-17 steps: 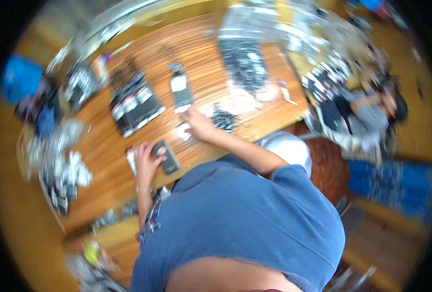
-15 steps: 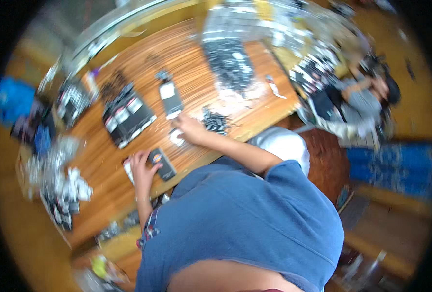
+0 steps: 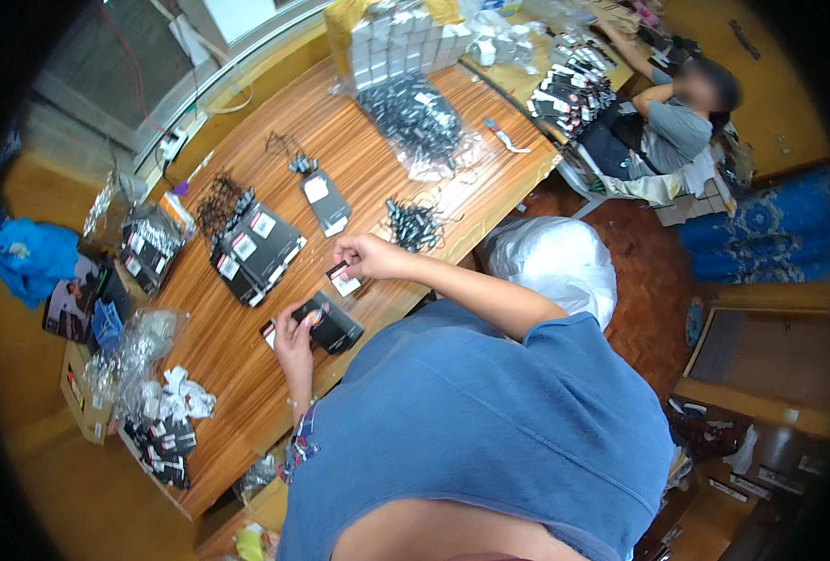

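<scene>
My left hand [image 3: 294, 340] is closed at the left end of a small stack of black cards [image 3: 336, 325], its thumb against the edge. A small card with a white label [image 3: 268, 334] shows at the outer side of that hand. My right hand [image 3: 366, 256] pinches the upper edge of another small black card with a white label [image 3: 344, 280], just above the wooden table [image 3: 247, 374]. Beyond it lies a longer black card with a white label [image 3: 326, 201]. Beside my right forearm is a pile of small black clips or cords [image 3: 413, 224], too small to make out.
Rows of labelled black cards [image 3: 258, 251] lie on the left. A clear bag of small black pieces [image 3: 410, 122] lies at the far side, by wrapped grey boxes [image 3: 392, 45]. Another person [image 3: 677, 126] sits at the right. A white sack [image 3: 555, 266] stands beside the table.
The view has shifted and sharpened. My right hand now shows the small labelled card raised in its fingers. The left hand stays by the black card stack.
</scene>
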Action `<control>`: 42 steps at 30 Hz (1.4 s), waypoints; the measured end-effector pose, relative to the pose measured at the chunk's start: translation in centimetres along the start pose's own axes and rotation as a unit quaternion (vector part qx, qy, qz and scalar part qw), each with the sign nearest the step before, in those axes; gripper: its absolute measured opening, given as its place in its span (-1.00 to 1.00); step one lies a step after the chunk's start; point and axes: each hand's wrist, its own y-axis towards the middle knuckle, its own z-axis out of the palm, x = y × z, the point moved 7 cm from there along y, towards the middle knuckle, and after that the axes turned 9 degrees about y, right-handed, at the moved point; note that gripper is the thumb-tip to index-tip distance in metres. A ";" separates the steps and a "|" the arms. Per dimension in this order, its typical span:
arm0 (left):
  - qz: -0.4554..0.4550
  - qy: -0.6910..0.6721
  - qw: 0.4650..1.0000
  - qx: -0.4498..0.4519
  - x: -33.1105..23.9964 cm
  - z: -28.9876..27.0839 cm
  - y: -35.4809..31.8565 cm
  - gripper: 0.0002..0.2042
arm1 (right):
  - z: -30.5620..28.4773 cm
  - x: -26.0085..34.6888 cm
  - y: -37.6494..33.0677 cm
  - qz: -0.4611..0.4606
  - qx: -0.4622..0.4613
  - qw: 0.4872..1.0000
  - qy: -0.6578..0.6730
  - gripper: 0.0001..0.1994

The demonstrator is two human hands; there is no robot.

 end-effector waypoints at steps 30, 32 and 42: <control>-0.056 -0.065 0.993 -0.075 -2.2 3.8 -1.2 -0.80 | -15.6 -4.1 0.4 0.033 -0.194 0.972 -0.125 -0.89; -0.070 -0.077 0.993 -0.064 -2.0 4.1 -1.3 -0.81 | -15.9 -2.9 -0.5 0.000 -0.209 0.977 0.033 -0.94; -0.052 -0.113 0.992 -0.012 -3.8 6.2 0.6 -0.82 | -14.0 5.2 -2.1 -0.072 -0.220 0.951 0.205 -0.83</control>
